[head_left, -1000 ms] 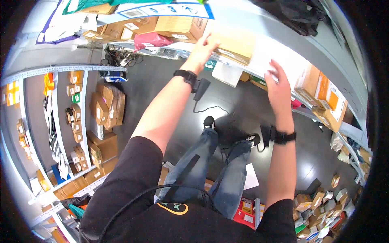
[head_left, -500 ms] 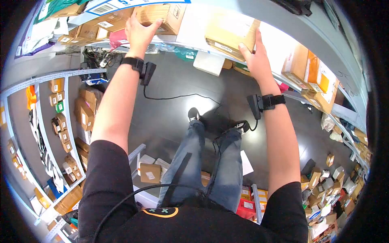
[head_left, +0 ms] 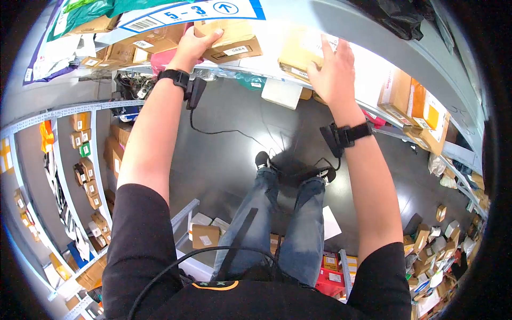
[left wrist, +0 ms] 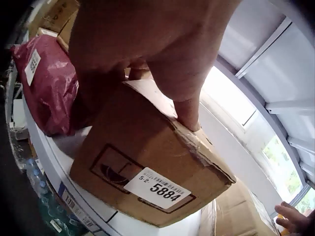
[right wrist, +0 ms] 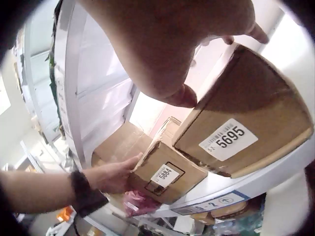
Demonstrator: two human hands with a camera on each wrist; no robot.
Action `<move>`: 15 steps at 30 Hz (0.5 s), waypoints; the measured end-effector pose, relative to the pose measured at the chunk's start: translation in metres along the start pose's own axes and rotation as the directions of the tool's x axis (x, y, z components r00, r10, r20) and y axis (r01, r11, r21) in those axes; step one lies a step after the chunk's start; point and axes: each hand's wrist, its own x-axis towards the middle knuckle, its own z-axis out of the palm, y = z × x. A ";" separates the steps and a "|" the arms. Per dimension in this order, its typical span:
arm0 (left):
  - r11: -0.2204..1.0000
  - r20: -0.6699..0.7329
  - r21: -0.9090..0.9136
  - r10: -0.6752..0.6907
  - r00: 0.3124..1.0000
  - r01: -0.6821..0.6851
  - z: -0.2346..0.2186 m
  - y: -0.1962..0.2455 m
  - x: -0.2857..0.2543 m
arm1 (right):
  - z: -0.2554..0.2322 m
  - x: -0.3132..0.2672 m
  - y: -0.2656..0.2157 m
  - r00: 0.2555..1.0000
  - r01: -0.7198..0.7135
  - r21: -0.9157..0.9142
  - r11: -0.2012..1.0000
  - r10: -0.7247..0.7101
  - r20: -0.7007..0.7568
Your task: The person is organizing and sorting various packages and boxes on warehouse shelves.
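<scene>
My left hand (head_left: 188, 52) grips the left end of a cardboard box (head_left: 233, 42) labelled 5884. In the left wrist view its thumb presses on the top edge of this box (left wrist: 118, 142), and the other fingers are mostly hidden at the side. My right hand (head_left: 336, 77) lies over a second cardboard box (head_left: 296, 50), its fingers spread and extended. Seen from the right wrist, the thumb tip is at the upper edge of that box (right wrist: 256, 98), labelled 5695. Both boxes are on the white shelf, side by side.
A pink plastic parcel (head_left: 161, 61) sits left of the left hand. Boxes with an orange parcel (head_left: 420, 101) stand farther right. A shelf beam with a 5-3 sign (head_left: 194, 15) runs above. Floor parcels (head_left: 426, 266) are heaped at lower right.
Both hands have moved left from their positions a second ago onto the boxes. The 5884 box has shifted right and turned, its label now showing. The right hand has slid over the 5695 box.
</scene>
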 end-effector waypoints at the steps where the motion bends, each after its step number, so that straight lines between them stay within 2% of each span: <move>1: 0.996 0.004 -0.070 0.062 0.998 -0.062 0.004 -0.012 0.007 | 0.000 0.006 0.003 0.997 -0.074 0.090 0.993 0.071 0.035; 3: 0.966 -0.029 -0.218 0.133 0.991 -0.137 0.016 -0.031 0.015 | -0.002 0.016 0.016 0.974 -0.217 0.258 0.942 0.190 0.127; 4: 0.940 -0.054 -0.292 0.166 0.985 -0.175 0.019 -0.033 0.015 | 0.008 0.012 0.028 0.916 -0.401 0.462 0.791 0.343 0.207; 5: 0.941 -0.072 -0.287 0.168 0.983 -0.181 0.021 -0.035 0.014 | 0.024 0.003 0.044 0.829 -0.550 0.617 0.564 0.459 0.319; 6: 0.925 -0.023 -0.331 0.188 0.982 -0.185 0.024 -0.032 0.011 | 0.033 0.000 0.052 0.721 -0.648 0.707 0.283 0.525 0.452; 9: 0.884 0.141 -0.427 0.275 0.951 -0.192 0.038 -0.006 -0.012 | 0.013 -0.009 0.045 0.581 -0.681 0.712 -0.172 0.465 0.668; 10: 0.902 0.159 -0.414 0.207 0.965 -0.126 0.048 -0.003 -0.012 | 0.011 -0.018 0.054 0.782 -0.605 0.748 0.272 0.378 0.495; 11: 0.924 0.132 -0.356 0.201 0.971 -0.143 0.056 -0.002 -0.016 | 0.014 -0.028 0.073 0.921 -0.375 0.663 0.648 0.178 0.347; 12: 0.943 0.098 -0.290 0.196 0.976 -0.161 0.059 0.006 -0.023 | 0.015 -0.027 0.077 0.968 -0.201 0.622 0.757 0.057 0.243; 13: 0.906 0.089 -0.362 0.268 0.959 -0.219 0.063 0.004 -0.023 | 0.012 -0.025 0.076 0.921 -0.363 0.767 0.530 0.081 0.380; 14: 0.860 0.070 -0.427 0.338 0.938 -0.278 0.065 0.001 -0.022 | 0.006 -0.017 0.072 0.805 -0.585 0.810 -0.040 0.095 0.586; 15: 0.840 0.064 -0.454 0.361 0.930 -0.295 0.063 0.004 -0.024 | -0.003 -0.013 0.070 0.687 -0.664 0.652 -0.365 0.046 0.725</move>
